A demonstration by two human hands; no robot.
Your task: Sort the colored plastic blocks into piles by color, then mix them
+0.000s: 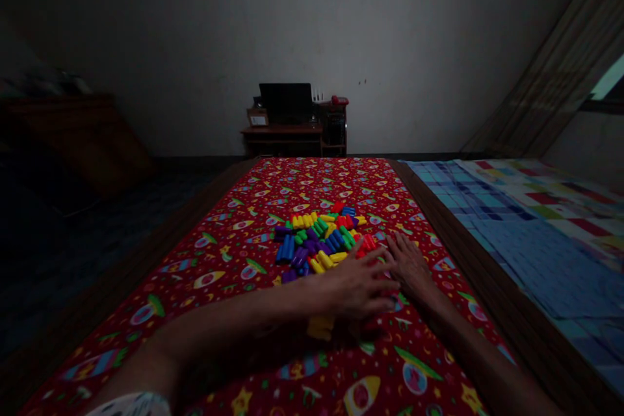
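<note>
A loose pile of small plastic toy pieces (pixel 312 246) in red, yellow, green, blue and purple lies in the middle of a red cloth (pixel 205 331) printed with rockets and stars. Many pieces look like short rounded bars joined side by side. My left hand (pixel 363 283) reaches across to the pile's near right edge, palm down with fingers spread. Close to its fingertips, my right hand (pixel 409 263) lies flat on the cloth, fingers stretched forward near some red pieces (pixel 368 244). A yellow piece (pixel 320 326) sits apart below my left wrist. What lies under my left palm is hidden.
Brown edging (pixel 453 253) borders the cloth. To the right is a bed surface with blue checked and patchwork covers (pixel 517 240). A dark monitor (pixel 286 103) stands on a wooden desk (pixel 283 132) against the far wall. A wooden cabinet (pixel 73 136) stands at the left.
</note>
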